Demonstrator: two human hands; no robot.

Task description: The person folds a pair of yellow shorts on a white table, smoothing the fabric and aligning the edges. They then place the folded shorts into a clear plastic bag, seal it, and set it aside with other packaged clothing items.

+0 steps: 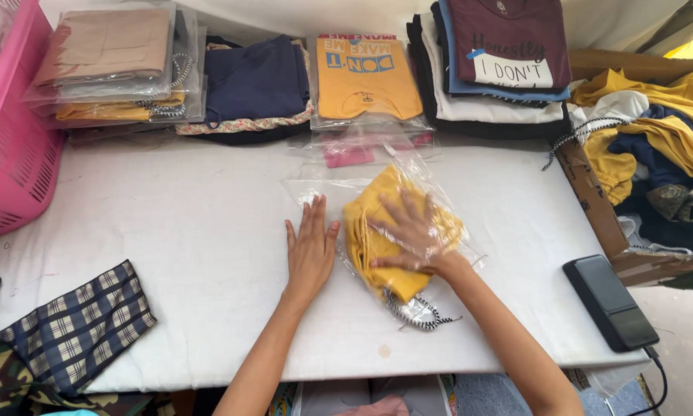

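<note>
A folded yellow garment point(369, 235) lies partly inside a clear plastic bag point(339, 189) in the middle of the white table point(169, 223). My right hand point(412, 231) is inside the bag, fingers spread flat on the yellow cloth. My left hand point(312, 246) rests flat on the bag's empty left part, just beside the garment. A black-and-white striped cord point(416, 312) sticks out from under the garment at its near end.
Stacks of folded and bagged clothes point(366, 77) line the table's far edge. A pink basket point(11, 146) stands at the left. A plaid cloth point(81, 323) hangs over the near left edge. A black device point(608, 300) sits at right, beside a cardboard box of clothes point(654, 139).
</note>
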